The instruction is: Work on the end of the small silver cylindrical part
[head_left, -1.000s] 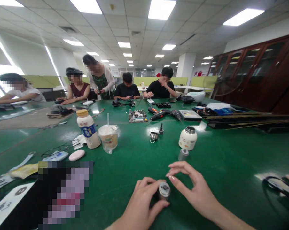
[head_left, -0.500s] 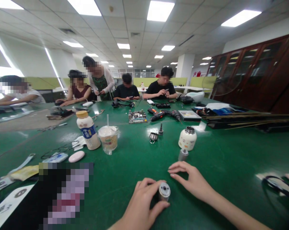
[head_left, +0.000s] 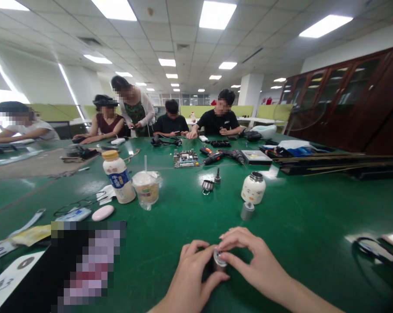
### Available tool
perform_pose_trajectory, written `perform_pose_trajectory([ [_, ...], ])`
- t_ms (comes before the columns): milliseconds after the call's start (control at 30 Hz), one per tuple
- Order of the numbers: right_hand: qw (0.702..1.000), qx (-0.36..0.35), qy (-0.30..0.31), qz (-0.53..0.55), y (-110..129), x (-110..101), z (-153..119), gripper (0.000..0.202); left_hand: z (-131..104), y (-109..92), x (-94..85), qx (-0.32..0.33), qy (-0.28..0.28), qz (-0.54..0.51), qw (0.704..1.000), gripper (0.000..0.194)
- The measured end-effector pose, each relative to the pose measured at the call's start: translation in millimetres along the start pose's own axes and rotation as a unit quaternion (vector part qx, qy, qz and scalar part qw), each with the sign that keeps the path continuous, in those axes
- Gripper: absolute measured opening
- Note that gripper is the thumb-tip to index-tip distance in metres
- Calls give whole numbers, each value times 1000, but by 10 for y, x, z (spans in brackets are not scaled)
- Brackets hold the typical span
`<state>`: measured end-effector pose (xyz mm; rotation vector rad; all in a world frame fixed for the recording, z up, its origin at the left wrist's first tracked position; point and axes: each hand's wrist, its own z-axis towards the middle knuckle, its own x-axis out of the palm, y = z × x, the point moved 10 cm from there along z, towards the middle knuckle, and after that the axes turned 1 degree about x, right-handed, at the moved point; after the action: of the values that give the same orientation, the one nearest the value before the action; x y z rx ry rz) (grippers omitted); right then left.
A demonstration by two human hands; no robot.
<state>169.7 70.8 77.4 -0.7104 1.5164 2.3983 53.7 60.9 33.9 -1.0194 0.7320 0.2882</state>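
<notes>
Near the front of the green table, a small silver cylinder that looks like an electric motor [head_left: 220,260] stands with its round end face up. My left hand [head_left: 193,271] wraps round its side, thumb in front and fingers behind. From the right, my right hand [head_left: 251,258] has its thumb and fingertips closed at the top of the motor, covering part of the end face. Whether a small part sits under those fingertips is hidden. A second silver cylinder [head_left: 248,211] stands farther off, in front of a cream-coloured decorated jar [head_left: 253,189].
On the left stand a milk-drink bottle [head_left: 118,180] and a lidded cup with a straw [head_left: 146,191], near a pink oval case [head_left: 103,213]. Farther back lie a circuit board [head_left: 186,159], power drills [head_left: 224,157] and a small metal cup [head_left: 208,186]. Several people sit or stand beyond.
My right hand has moved left and down from beside the second cylinder onto the top of the motor. My left hand keeps its grip. A person opposite has stretched an arm out over the table.
</notes>
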Motion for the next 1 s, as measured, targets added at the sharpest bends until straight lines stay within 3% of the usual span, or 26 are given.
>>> perform_pose_trajectory([
  [100,1000,2,-3,-25,-24,6,-5,8,5,-4,13,1,5,4,1000,38],
  [267,997,16,-75,-19,-84,-212,5,13,3,20,21,-10,6,8,1000,36],
  [400,1000,9,-7,18,-40,-62,-5,26,0,16,25,-5,10,5,1000,36],
  [467,1000,5,15,16,-13,13,-15,19,-4,9,30,2,13,4,1000,38],
  [533,1000,9,-1,25,-28,-12,0,10,-9,4,33,4,14,5,1000,40],
  [700,995,43,-73,51,-313,-273,95,15,2,10,9,-14,7,13,1000,34],
  [867,999,49,-12,-7,-653,-191,140,8,18,-7,-22,-19,3,16,1000,38],
  [1000,997,59,-32,23,-574,-208,113,11,22,-15,-20,-11,5,21,1000,37],
])
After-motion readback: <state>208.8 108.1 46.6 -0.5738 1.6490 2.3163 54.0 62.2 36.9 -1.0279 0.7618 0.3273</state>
